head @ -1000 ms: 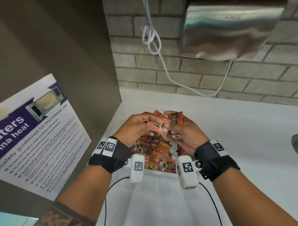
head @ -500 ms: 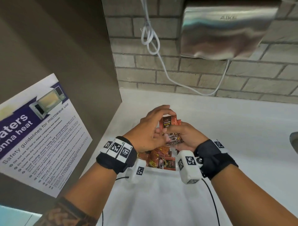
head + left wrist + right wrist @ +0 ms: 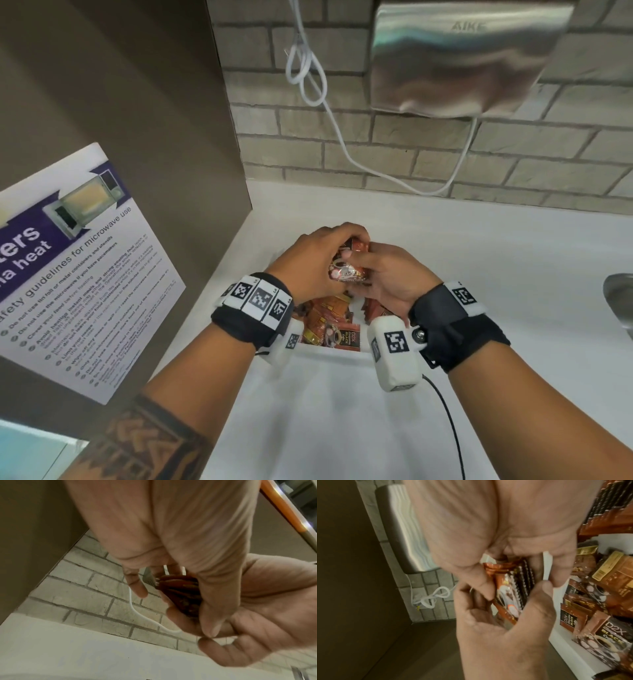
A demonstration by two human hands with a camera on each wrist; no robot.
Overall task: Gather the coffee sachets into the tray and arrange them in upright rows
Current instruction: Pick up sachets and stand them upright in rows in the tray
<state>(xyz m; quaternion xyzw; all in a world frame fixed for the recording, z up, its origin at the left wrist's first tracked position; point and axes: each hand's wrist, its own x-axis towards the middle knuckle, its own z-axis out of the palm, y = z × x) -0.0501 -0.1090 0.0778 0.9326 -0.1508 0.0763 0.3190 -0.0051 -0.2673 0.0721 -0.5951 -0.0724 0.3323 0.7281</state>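
Head view — left hand (image 3: 313, 262) and right hand (image 3: 387, 274) both curl their fingers round a bundle of sachets (image 3: 346, 269), held above the loose sachets (image 3: 329, 322) in the white tray (image 3: 329, 394) on the surface. Left wrist: bundle edge-on between both palms; right wrist: serrated edges roughly squared up — gathering step, next likely calls for standing the bundle upright in the tray.

Staff pantry: microwave safety poster (image 3: 78, 274), brick wall (image 3: 342, 150), white counter (image 3: 479, 246).

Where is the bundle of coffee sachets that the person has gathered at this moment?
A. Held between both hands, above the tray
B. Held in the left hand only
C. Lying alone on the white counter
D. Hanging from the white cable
A: the left hand and right hand both grip the bundle of sachets above the tray of loose sachets.
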